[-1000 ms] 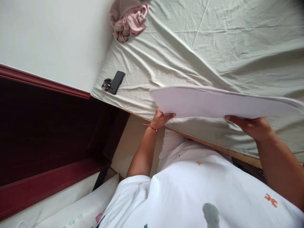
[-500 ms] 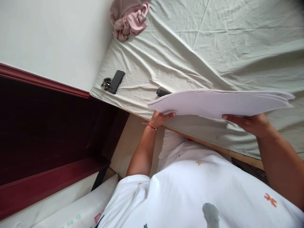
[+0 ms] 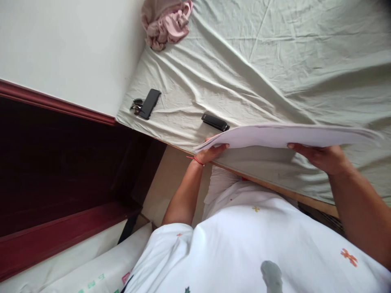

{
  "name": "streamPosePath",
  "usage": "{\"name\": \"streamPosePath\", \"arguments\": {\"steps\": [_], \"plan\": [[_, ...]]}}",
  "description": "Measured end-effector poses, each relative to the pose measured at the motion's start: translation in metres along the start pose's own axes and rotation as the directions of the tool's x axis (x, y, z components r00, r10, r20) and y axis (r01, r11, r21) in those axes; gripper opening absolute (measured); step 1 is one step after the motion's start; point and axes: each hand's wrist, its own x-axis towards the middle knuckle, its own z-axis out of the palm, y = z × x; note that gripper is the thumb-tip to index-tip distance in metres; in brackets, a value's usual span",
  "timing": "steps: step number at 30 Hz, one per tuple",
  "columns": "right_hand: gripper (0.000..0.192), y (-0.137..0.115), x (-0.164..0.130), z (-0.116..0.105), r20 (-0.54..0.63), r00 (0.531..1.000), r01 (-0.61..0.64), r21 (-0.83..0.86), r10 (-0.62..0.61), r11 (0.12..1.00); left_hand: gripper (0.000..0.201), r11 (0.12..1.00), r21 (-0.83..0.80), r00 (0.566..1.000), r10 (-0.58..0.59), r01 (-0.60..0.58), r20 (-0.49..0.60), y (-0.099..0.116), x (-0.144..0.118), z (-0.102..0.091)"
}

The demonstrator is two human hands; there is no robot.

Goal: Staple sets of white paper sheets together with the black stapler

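Both hands are holding one stack of white paper [image 3: 262, 137] over the near side of the bed [image 3: 277, 173]; whether any edge is touching the sheet below, I cannot tell. The left hand [image 3: 213, 152] is gripping the left end, its thumb lying along the near face and its fingers wrapping behind. The right hand [image 3: 320, 158] is pinching the near edge farther along, thumb on the facing side, its other fingers mostly hidden by the paper.

The stack is bowing along its length, and its right end is sticking out past the right hand with nothing under it. Several layers are showing at that end, though blur is hiding how evenly they are lying.

Handling this well is probably calling for light, equal pressure from both thumbs, since a hard pinch could be creasing the outer pages. Keeping the hands level should be helping the layers stay lined up, and a looser hold would be letting loose edges slide flush. Moving the right hand closer to the drooping end might be taking out some of the bow.

What looks like a black stapler [image 3: 215, 122] is lying just beyond the left hand, so that end is needing care against snagging. A phone [image 3: 150, 104] and keys [image 3: 137, 106] are lying farther left, well apart from the paper.
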Motion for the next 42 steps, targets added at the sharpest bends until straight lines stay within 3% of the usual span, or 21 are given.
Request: {"name": "streamPosePath", "arguments": {"steps": [2, 5, 7, 11, 17, 23, 28, 32, 42], "plan": [[0.043, 0.003, -0.003, 0.001, 0.022, 0.999, 0.031, -0.029, -0.030, 0.999, 0.027, 1.000, -0.025, 1.000, -0.016, 0.015, -0.019, 0.002, 0.000, 0.001], [0.036, 0.006, -0.007, 0.000, -0.015, 1.000, 0.025, -0.006, -0.025, 1.000, 0.034, 0.991, -0.102, 0.993, -0.077, 0.086, 0.091, 0.004, 0.000, 0.001], [0.035, 0.005, -0.010, 0.000, -0.049, 0.997, -0.056, 0.070, 0.059, 0.996, 0.041, 0.981, -0.159, 0.985, -0.084, 0.108, 0.150, 0.005, 0.001, 0.001], [0.038, -0.001, -0.013, 0.001, -0.106, 0.958, -0.233, 0.245, 0.265, 0.941, 0.037, 0.980, -0.167, 0.986, -0.090, 0.113, 0.137, 0.006, 0.005, -0.001], [0.043, -0.004, -0.014, 0.004, -0.154, 0.918, -0.287, 0.377, 0.365, 0.881, 0.025, 0.944, -0.158, 0.942, -0.251, 0.290, 0.224, 0.009, 0.005, -0.001], [0.048, 0.004, -0.012, 0.004, -0.148, 0.884, -0.350, 0.417, 0.443, 0.838, 0.014, 0.920, -0.162, 0.924, -0.323, 0.357, 0.204, 0.024, 0.001, 0.006], [0.046, 0.007, -0.013, 0.005, -0.151, 0.884, -0.350, 0.414, 0.443, 0.840, 0.014, 0.836, -0.169, 0.853, -0.508, 0.522, 0.122, 0.038, 0.005, 0.013], [0.048, 0.008, -0.012, 0.004, -0.168, 0.867, -0.367, 0.422, 0.470, 0.829, 0.015, 0.790, -0.181, 0.806, -0.591, 0.585, 0.030, 0.045, 0.008, 0.018], [0.048, -0.005, -0.009, 0.010, -0.230, 0.856, -0.338, 0.429, 0.464, 0.838, 0.012, 0.824, -0.209, 0.828, -0.553, 0.527, -0.090, 0.040, 0.009, 0.024]]}}
